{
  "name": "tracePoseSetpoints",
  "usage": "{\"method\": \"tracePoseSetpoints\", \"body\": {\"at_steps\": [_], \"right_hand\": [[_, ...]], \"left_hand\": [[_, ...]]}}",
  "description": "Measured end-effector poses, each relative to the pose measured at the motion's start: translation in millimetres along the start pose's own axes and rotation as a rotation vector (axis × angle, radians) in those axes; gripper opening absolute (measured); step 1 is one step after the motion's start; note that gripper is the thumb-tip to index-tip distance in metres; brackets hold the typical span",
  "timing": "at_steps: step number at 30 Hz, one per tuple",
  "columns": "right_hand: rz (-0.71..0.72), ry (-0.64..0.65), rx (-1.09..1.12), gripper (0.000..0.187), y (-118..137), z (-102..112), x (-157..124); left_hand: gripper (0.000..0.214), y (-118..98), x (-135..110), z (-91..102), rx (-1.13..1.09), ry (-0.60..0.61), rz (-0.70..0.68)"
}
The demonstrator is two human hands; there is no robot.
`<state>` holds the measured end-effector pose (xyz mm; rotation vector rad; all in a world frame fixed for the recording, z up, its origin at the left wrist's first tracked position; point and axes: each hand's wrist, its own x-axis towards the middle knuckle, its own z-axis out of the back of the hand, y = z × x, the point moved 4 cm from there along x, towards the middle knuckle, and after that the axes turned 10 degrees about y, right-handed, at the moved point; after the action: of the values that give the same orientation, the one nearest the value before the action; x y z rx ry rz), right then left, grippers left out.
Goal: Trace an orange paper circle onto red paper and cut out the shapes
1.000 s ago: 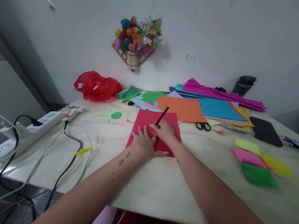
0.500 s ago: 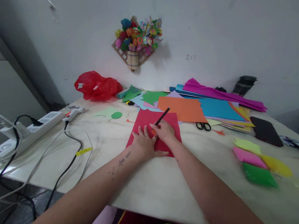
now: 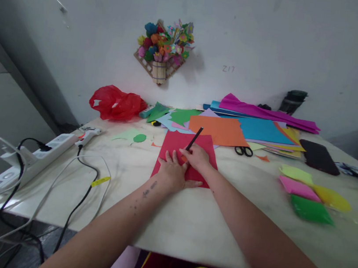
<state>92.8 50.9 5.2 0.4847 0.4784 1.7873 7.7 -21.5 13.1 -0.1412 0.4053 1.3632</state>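
Right hand [image 3: 196, 157] pinches black pen [image 3: 194, 139] in its fingers, barrel tilting up above them. Left hand [image 3: 172, 173] rests, fingers spread, on red sheet [image 3: 174, 140], which extends beyond both hands' fingertips.

Both forearms [image 3: 241, 211] stretched forward, left grip [image 3: 172, 173] palm-down, fingers [image 3: 175, 156] splayed — right grip [image 3: 198, 156] pinched, close beside it.

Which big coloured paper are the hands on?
The red sheet, nearest the person: the left hand and right hand are both on it, while the orange sheet and blue sheet lie farther back, untouched.
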Motion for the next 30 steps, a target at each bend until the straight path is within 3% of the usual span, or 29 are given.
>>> {"method": "tracePoseSetpoints", "body": {"at_steps": [30], "right_hand": [[0.01,0.009,0.051,0.029,-1.5,0.1,-0.6]], "left_hand": [[0.093,-0.3,-0.3,0.8,0.008,-0.003,0.0]]}}
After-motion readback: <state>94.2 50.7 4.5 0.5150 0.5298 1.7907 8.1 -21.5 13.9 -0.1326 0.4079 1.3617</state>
